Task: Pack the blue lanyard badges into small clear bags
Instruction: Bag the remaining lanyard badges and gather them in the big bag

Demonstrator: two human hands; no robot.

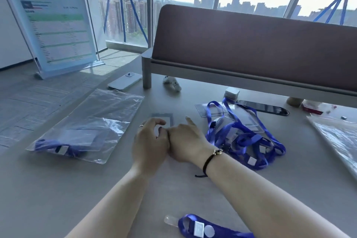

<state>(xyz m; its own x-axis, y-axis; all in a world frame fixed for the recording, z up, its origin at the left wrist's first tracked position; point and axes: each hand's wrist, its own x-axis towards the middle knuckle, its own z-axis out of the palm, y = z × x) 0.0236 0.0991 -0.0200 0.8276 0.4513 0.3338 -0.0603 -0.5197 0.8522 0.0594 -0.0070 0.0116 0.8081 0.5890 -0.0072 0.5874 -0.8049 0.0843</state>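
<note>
Both hands are held together at mid-table: left hand (149, 141) with fingers curled, right hand (185, 141) knuckle-to-knuckle against it; whether anything is pinched cannot be told. One clear flat plastic bag (92, 121), left, contains a coiled blue lanyard with badge sleeve (63, 146). Unpacked blue lanyard badges are heaped (243, 133) at right. A further lanyard (202, 228) lies nearest the viewer.
</note>
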